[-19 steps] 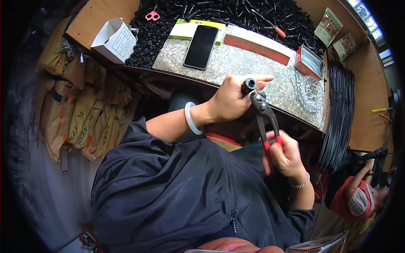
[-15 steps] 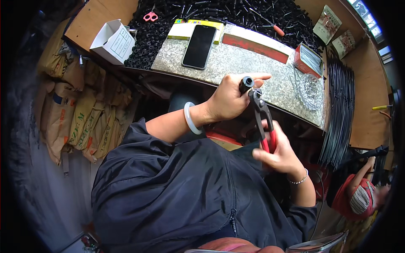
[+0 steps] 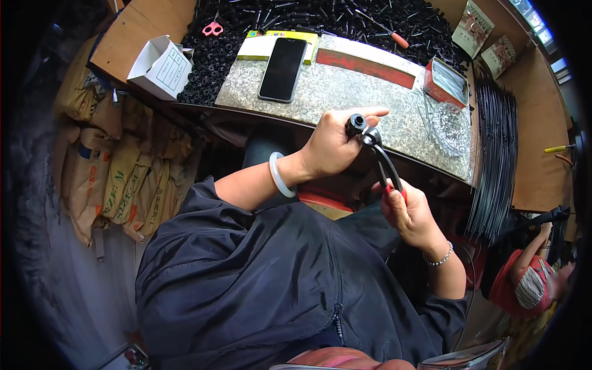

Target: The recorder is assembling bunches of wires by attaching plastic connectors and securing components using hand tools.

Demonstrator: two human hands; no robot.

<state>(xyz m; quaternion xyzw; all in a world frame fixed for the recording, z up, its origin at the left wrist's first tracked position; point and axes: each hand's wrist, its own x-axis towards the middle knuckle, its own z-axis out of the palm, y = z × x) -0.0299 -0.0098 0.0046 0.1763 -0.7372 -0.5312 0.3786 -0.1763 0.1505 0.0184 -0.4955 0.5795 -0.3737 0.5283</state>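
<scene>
My left hand [image 3: 332, 147] is closed around a black tubular part [image 3: 356, 124], its round open end facing up and the index finger stretched out past it. In my right hand [image 3: 411, 214] is a pair of pliers [image 3: 386, 168] with red grips, the fingers wrapped round the handles. The head of the pliers meets the side of the black part, close to my left fingers. What lies between the jaws is too small to make out. Both hands are in front of the worktop's near edge.
A phone [image 3: 283, 69] leans on a yellow box [image 3: 251, 47] on the speckled worktop [image 3: 345, 86]. Black parts [image 3: 265, 13] are heaped behind. At right are a red tin [image 3: 446, 85], a clear coiled heap [image 3: 449, 126] and long black rods [image 3: 496, 142]. Another person [image 3: 524, 283] sits far right.
The pliers have turned about their head, and their handles now sit closer together in my right hand. My left hand keeps its hold on the black part, shifting slightly left with the view.
</scene>
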